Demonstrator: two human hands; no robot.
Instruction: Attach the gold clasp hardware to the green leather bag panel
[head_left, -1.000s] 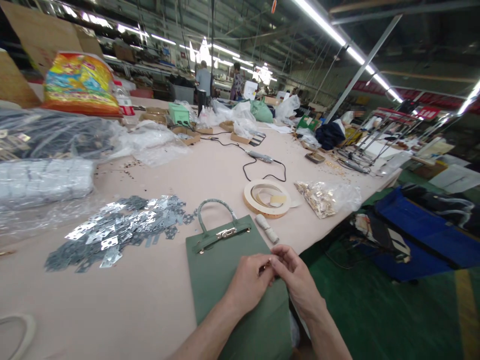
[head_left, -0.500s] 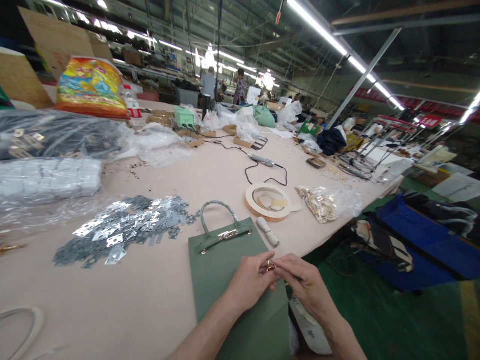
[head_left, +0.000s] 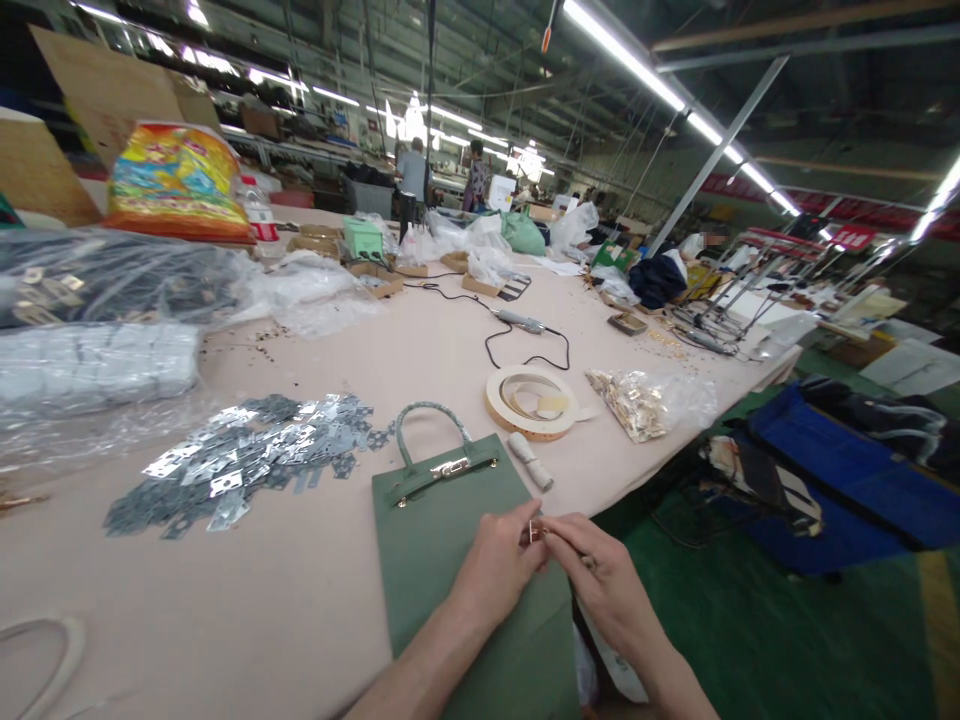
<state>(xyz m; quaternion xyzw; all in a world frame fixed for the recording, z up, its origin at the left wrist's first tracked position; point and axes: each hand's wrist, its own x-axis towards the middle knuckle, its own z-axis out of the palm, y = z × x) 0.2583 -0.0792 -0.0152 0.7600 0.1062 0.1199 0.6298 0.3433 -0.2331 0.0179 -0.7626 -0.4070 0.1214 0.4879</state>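
A green handbag (head_left: 442, 560) lies flat on the table, its single handle (head_left: 431, 408) pointing away from me and a metal clasp (head_left: 450, 468) on its strap. Over the bag's right side, my left hand (head_left: 499, 560) pinches a small shiny metal fitting (head_left: 535, 531). My right hand (head_left: 596, 565) meets it there, fingertips closed at the fitting's right side. A small pale bit shows between the right fingers, too small to name. Just beyond the hands lies a rolled grey cloth (head_left: 531, 461).
A roll of tape (head_left: 531, 402) and a bag of metal parts (head_left: 634, 403) lie beyond the handbag. Flat metal plates (head_left: 255, 455) are heaped at left. A corded grey tool (head_left: 520, 321) rests farther back. The table edge drops off at right, near a blue cart (head_left: 840, 480).
The view has shifted slightly. My right fingers have turned a little at the fitting, and a pale bit now shows between them. Both hands stay together over the bag.
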